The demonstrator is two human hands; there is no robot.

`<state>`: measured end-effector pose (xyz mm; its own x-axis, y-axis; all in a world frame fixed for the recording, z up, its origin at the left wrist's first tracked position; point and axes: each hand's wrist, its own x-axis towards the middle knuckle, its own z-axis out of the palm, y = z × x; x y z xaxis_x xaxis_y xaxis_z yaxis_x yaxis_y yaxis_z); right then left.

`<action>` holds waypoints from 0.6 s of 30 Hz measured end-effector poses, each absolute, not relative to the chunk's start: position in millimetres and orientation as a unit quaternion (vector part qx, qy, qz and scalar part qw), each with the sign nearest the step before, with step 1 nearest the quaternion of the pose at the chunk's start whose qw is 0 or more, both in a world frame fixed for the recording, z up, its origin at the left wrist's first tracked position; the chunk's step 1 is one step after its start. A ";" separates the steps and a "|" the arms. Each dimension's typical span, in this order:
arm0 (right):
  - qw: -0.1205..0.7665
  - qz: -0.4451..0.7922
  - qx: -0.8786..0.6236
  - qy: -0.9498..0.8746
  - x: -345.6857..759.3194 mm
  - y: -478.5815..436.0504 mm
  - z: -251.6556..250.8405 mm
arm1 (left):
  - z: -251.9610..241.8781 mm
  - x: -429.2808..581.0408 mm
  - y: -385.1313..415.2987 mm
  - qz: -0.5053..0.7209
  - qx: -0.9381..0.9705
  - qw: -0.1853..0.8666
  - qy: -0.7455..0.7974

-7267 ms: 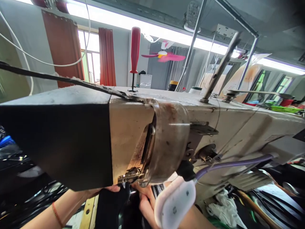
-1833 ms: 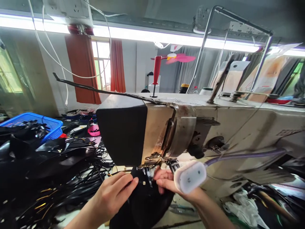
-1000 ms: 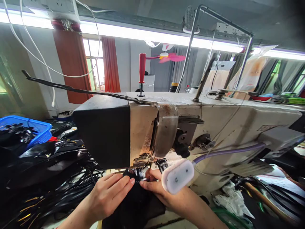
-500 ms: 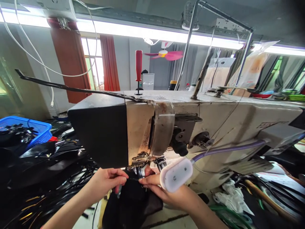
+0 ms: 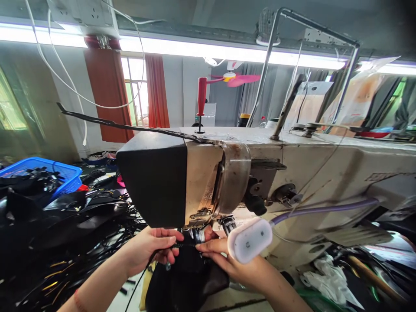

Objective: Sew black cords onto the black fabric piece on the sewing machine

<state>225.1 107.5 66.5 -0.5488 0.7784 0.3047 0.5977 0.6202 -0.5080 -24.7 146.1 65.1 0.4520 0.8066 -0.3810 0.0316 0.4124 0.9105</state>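
Note:
A sewing machine point(image 5: 203, 182) stands before me, its needle area low at the head. Under it lies a black fabric piece point(image 5: 186, 277) that drapes down toward me. My left hand point(image 5: 147, 249) is closed in a pinch on a thin black cord point(image 5: 140, 277), just left of the needle area; the cord trails down below the wrist. To the right, my right hand point(image 5: 224, 253) is closed on the edge of the black fabric, thumb and fingertips close to the presser foot. A white lamp point(image 5: 250, 240) hides part of this hand.
A blue basket point(image 5: 69, 177) of black pieces stands at the left, above a heap of black straps point(image 5: 97, 216). A red-handled screwdriver point(image 5: 201, 97) stands upright on the machine. A crumpled white plastic bag point(image 5: 328, 281) and tools lie at the lower right.
The view has shifted, so the scene sits further right. My left hand has come to hold the thin black cord, now visible trailing down. My right hand stays at the fabric.

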 end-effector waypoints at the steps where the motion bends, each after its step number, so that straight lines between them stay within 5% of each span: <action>1: 0.260 0.187 -0.404 -0.857 224.9 107.7 65.7 | 66.1 -23.7 145.6 0.270 0.478 0.704 0.450; 9: 0.349 0.415 -0.445 -0.713 213.1 116.3 58.1 | 84.1 -6.9 133.8 0.309 0.618 0.529 0.493; 18: 0.442 0.422 -0.459 -0.644 203.8 120.4 35.5 | 82.6 -3.8 133.4 0.287 0.635 0.508 0.506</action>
